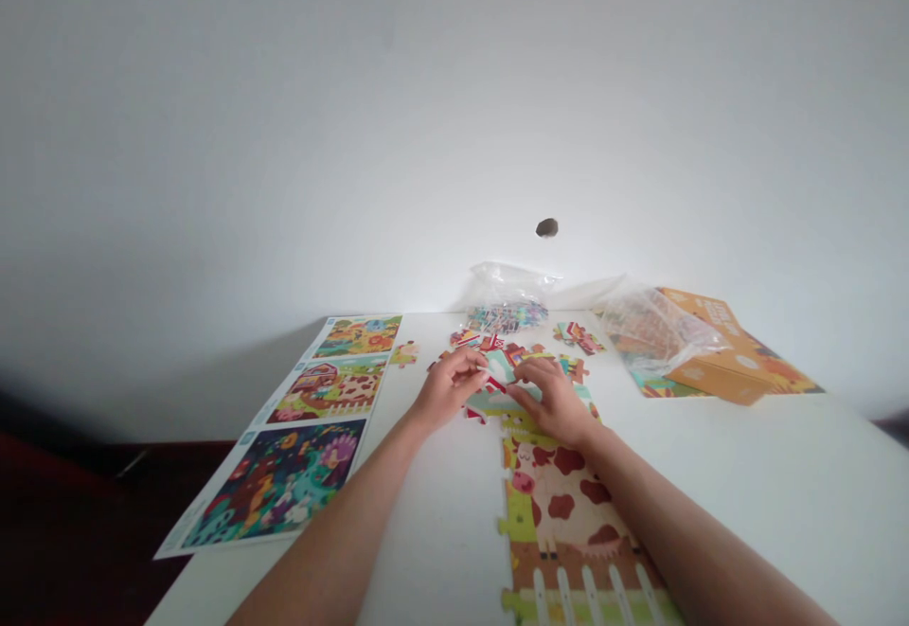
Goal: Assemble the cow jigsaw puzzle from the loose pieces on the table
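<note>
Beyond the top edge of a partly joined jigsaw puzzle [564, 503], which shows a spotted cow behind a white fence, both hands meet. My left hand [449, 389] is closed in a pinch at the left side of a pale blue and red puzzle piece [501, 366]. From the right, my right hand [558, 401] grips the same piece between thumb and fingers, its wrist above the joined puzzle. A pile of loose puzzle pieces [575, 367] lies just behind the fingers and is partly hidden by them. One red and white piece [475, 415] rests below my left hand.
To the left lies a sheet with three printed pictures [333, 386], with a loose yellowish piece [404, 353] beside it. At the back stands a clear bag of pieces [507, 312]. Another plastic bag [657, 328] leans on an orange box [731, 361] at right. A wall closes off the table's far edge.
</note>
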Motion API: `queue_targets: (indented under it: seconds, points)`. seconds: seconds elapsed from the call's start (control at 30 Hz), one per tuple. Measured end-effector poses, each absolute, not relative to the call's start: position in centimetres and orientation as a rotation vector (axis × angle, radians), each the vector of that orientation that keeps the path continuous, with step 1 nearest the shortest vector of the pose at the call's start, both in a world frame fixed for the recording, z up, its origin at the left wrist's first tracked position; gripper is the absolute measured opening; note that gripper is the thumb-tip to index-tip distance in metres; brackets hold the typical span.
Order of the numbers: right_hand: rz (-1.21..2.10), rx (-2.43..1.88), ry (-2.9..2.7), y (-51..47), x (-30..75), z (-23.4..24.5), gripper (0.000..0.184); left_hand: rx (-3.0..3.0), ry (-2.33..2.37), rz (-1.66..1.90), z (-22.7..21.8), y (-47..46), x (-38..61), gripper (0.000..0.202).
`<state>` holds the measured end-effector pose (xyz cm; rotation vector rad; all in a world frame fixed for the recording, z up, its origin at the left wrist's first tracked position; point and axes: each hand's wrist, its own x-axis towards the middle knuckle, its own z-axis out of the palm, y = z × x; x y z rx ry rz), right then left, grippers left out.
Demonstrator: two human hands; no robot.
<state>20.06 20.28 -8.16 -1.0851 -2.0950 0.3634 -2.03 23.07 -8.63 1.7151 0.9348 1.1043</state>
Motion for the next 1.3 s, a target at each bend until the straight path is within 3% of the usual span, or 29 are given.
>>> queue_targets:
  seconds: [0.17, 0.4, 0.6, 0.77, 0.97, 1.3]
  points:
    - [0.409, -1.075, -2.049, 20.4, 20.1, -8.5, 0.02, 1.819, 0.869, 1.073, -8.4, 22.9, -2.3, 0.053]
    - [0.407, -1.093, -2.054, 20.3, 20.2, -8.3, 0.019, 1.875, 0.93, 1.04, -8.7, 22.9, -2.5, 0.053]
    - [0.316, -1.214, -2.304, 20.0, 20.9, -7.7, 0.061, 1.733, 1.077, 1.27, -8.6, 23.5, -2.8, 0.053]
    - [0.335, -1.31, -2.414, 20.3, 21.5, -8.1, 0.055, 1.601, 1.091, 1.443, -8.3, 23.9, -2.9, 0.054]
    - [0.36, -1.365, -2.434, 20.7, 22.0, -8.1, 0.062, 1.557, 1.039, 1.572, -8.4, 24.2, -3.1, 0.052]
    - [0.408, -1.427, -2.454, 21.0, 22.7, -7.9, 0.056, 1.59, 1.075, 1.592, -8.5, 24.3, -3.5, 0.054]
